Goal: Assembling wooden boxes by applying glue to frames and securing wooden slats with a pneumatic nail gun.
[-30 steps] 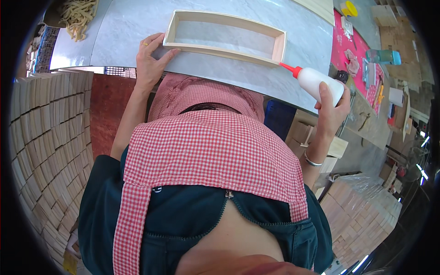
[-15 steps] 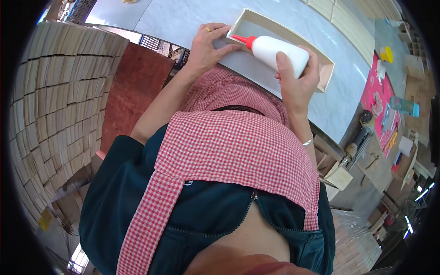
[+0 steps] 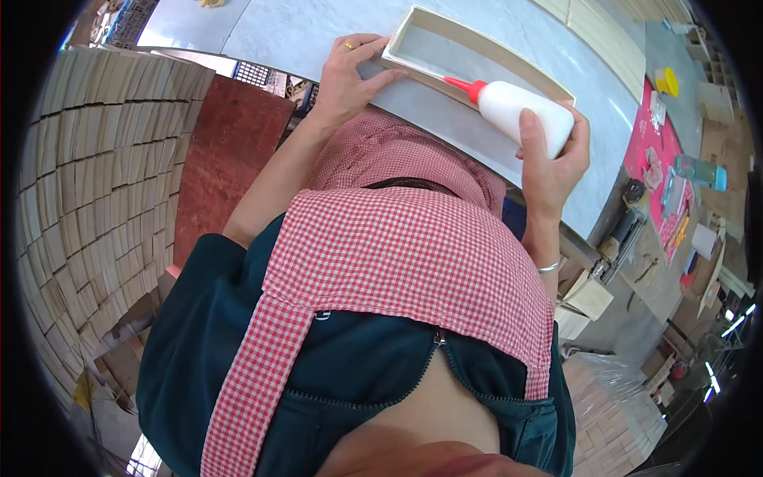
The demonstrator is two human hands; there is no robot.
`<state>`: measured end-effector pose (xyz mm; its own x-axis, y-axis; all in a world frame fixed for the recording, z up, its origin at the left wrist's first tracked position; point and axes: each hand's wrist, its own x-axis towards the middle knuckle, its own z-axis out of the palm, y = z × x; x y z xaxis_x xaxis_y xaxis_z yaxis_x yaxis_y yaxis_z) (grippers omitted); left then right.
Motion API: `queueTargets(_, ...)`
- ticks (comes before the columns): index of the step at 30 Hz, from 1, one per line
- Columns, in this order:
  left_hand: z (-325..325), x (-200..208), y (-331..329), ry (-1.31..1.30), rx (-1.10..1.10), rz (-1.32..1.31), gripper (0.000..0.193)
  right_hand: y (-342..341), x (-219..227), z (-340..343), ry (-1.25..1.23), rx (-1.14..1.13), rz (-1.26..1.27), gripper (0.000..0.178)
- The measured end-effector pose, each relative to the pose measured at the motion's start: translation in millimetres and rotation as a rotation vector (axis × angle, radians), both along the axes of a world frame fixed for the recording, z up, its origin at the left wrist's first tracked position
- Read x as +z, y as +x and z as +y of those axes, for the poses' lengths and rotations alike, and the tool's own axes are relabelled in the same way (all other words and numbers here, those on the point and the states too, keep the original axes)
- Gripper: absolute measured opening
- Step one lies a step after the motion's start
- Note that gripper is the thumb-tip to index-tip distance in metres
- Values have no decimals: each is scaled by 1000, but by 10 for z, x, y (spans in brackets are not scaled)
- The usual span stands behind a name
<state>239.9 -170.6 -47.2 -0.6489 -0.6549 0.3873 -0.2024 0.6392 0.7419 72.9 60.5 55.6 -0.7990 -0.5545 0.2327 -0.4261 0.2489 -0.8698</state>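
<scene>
A long, narrow open wooden frame [image 3: 497,49] lies slantwise near the front edge of the grey-white tabletop [image 3: 294,48]. My left hand [image 3: 350,79] grips the frame's left end between thumb and fingers. In my right hand [image 3: 556,163] is a white squeeze bottle [image 3: 517,111], tilted with its red nozzle [image 3: 461,83] pointing left. The nozzle tip is at the frame's near side wall, on or just above its top edge. A pale line runs along that edge left of the tip. The bottle hides part of the frame's right end.
Tall stacks of thin wooden pieces [image 3: 103,151] rise at the left, beside a reddish-brown board [image 3: 226,151]. Pale boards [image 3: 600,48] lie at the table's far right. Beyond are a pink sheet [image 3: 648,159] with tools, a clear bottle [image 3: 699,172] and a yellow tub [image 3: 666,81].
My right hand has moved the bottle rightward and slightly nearer, taking the nozzle from the frame's left corner along its near edge. My left hand and the frame have shifted slightly left.
</scene>
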Motion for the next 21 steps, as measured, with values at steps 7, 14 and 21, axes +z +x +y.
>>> queueTargets(7,-1,21,-2,7,-14,-14,50,-169,43,479,20,-142,26,43)
queueTargets(14,6,45,-5,31,8,-70,50,-213,232,860,38,-316,-94,41)
queueTargets(21,7,45,-5,43,4,-76,51,-318,256,1167,3,-432,-96,41)
